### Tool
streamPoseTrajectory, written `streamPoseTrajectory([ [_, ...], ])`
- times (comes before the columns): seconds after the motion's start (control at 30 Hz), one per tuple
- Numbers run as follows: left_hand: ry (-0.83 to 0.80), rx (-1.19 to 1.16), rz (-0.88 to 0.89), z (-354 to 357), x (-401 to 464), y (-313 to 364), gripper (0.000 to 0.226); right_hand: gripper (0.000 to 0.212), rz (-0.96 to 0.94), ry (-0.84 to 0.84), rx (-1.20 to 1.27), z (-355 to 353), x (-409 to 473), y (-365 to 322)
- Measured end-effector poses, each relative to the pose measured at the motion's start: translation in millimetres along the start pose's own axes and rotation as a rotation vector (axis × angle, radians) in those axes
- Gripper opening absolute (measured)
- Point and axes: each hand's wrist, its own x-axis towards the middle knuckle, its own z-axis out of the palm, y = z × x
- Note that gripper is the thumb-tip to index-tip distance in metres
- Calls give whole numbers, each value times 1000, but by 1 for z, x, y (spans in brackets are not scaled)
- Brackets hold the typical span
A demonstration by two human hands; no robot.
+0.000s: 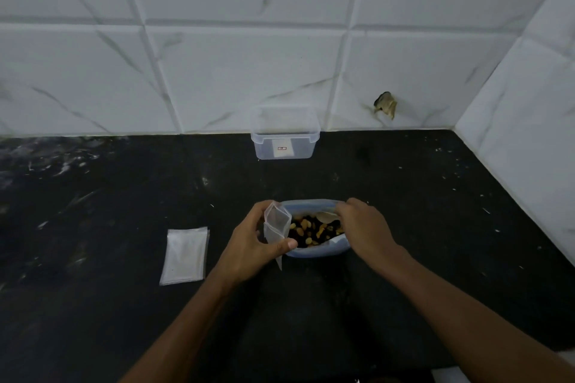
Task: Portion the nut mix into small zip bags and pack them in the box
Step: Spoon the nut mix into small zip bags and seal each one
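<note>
Left hand (249, 242) pinching small zip bag (275, 224) upright, just left of nut mix (314, 232); right hand (362, 224) fingers curled into it, grip unclear

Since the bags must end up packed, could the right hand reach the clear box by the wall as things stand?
Probably yes: bare counter lies between the right hand and the clear box, though it is now in the nut mix.

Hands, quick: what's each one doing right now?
Left hand: grips a small zip bag.
Right hand: fingers curled into the nut mix container; whether it holds anything cannot be told.
</note>
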Motion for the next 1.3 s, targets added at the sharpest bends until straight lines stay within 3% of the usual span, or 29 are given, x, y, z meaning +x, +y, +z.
streamPoseTrajectory([
  [0.07,-13,-38,-26,3,0,-5,69,26,21,-4,90,6,1,-6],
  [0.23,-31,-70,-42,7,3,-12,66,15,105,-18,165,15,6,-8],
  [0.63,-22,-24,-63,12,4,-14,69,14,193,-153,373,19,22,-15],
  [0.93,17,-34,-83,11,2,-9,69,13,419,-309,687,-2,23,3],
  [1.1,96,12,-68,10,7,2,58,11,467,-313,939,-30,11,14],
  [1.3,130,148,-79,15,22,11,65,12,348,-187,981,-80,9,8],
])
